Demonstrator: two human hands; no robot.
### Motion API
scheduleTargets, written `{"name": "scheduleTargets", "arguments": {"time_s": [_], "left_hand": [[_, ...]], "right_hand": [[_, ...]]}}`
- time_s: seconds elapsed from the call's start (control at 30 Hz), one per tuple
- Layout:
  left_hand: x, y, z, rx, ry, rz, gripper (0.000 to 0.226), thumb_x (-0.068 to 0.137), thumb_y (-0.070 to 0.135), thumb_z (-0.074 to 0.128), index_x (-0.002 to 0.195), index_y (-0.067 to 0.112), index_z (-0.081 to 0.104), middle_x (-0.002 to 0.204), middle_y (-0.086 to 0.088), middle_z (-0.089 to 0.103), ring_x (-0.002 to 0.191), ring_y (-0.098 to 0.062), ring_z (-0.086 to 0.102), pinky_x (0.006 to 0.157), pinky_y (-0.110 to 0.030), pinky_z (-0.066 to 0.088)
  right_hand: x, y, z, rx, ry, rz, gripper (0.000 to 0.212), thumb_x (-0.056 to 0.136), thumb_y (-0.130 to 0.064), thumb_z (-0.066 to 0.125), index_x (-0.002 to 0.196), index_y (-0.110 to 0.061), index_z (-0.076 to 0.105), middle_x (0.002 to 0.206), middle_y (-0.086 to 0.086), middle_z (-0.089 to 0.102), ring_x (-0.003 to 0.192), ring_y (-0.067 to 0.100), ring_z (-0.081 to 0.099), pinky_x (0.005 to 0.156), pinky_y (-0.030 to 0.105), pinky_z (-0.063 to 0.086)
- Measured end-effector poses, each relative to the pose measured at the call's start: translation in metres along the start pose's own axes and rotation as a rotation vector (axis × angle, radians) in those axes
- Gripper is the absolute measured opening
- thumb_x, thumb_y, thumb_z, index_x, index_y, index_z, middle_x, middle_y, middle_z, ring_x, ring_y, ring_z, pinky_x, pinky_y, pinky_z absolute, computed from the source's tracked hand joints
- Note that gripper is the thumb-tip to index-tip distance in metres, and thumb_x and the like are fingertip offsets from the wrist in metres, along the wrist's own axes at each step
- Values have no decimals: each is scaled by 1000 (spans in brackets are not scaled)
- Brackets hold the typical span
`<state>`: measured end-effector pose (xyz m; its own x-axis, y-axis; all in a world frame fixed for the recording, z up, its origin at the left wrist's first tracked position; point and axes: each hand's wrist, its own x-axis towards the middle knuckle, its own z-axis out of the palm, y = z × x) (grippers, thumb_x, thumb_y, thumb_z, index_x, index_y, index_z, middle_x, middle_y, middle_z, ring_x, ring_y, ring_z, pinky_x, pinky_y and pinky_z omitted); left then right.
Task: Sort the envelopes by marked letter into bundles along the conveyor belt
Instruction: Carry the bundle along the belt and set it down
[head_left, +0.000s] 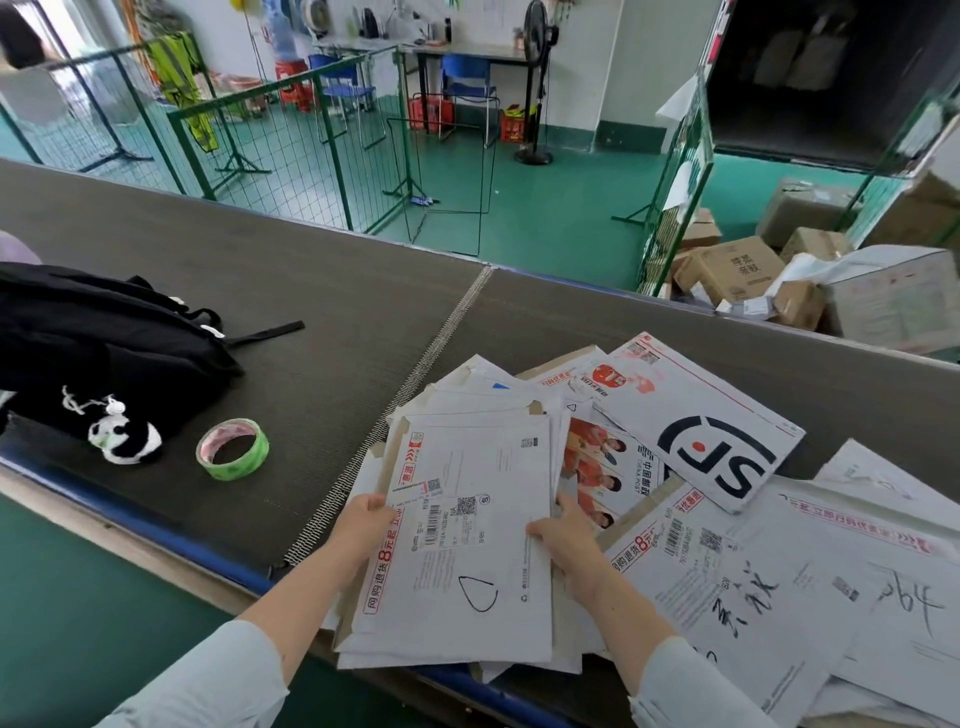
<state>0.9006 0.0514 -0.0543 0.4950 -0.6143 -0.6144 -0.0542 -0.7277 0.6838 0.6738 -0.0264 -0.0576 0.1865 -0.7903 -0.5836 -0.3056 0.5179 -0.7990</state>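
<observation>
both hands are on a stack of envelopes (470, 525) that lies at the near edge of the conveyor belt (311, 312), its lower end hanging a little over the blue rim. the left hand (363, 522) pinches the stack's left edge with the thumb on top, and the right hand (566, 540) grasps the right edge the same way, fingers curled down the side. the top envelope (498, 467) is white with red print, a barcode label and a hand-drawn black mark (478, 592) near its lower end, shaped like a rounded d or a triangle; i cannot tell which.

the envelopes look like thin card mailers: light one by one, flat and fairly stiff, but smooth-faced, so a stack is likely to fan and slide, as the splayed far corners suggest. holding both long edges and squaring them should keep it together. a single mailer is best lifted by a corner or long edge.

just right of the stack more envelopes lie loose and overlapping: a china post envelope (610, 467), an sf envelope (711, 431) and white ones with handwriting (753, 587). well to the left on the belt sit a black backpack (104, 343) with a panda plush (124, 441), and a roll of green tape (232, 449)
</observation>
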Motion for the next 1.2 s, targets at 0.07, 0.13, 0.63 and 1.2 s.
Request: {"name": "scheduleTargets", "arguments": {"time_s": [0.07,0.13,0.63,1.2], "left_hand": [[2,6,0,-27,-9,10,52,98,16,52,145,9,33,111,-3,62,80,-13,62,60,-25,46],[3,15,2,-97,1,49,64,97,16,54,151,11,21,136,-11,53,104,-24,60,82,-32,46],[-96,163,138,-458,-242,559,20,89,8,64,106,16,60,96,-3,74,81,-18,74,65,-34,60],[-158,128,281,-269,-369,529,24,93,11,58,114,23,57,107,4,69,99,-21,67,71,-36,56]], "right_hand": [[-2,-13,-7,20,8,-95,44,88,8,51,117,-25,50,106,-1,65,84,17,65,65,27,52],[-6,-29,-19,16,-26,-200,46,88,7,53,113,-31,51,109,-4,66,89,13,65,68,23,51],[-74,-41,-209,311,454,-465,39,87,16,48,105,-18,57,102,5,71,91,24,69,70,35,58],[-114,63,-338,204,416,-257,33,92,-4,51,120,-18,60,115,-1,68,115,20,60,93,34,50]]}}
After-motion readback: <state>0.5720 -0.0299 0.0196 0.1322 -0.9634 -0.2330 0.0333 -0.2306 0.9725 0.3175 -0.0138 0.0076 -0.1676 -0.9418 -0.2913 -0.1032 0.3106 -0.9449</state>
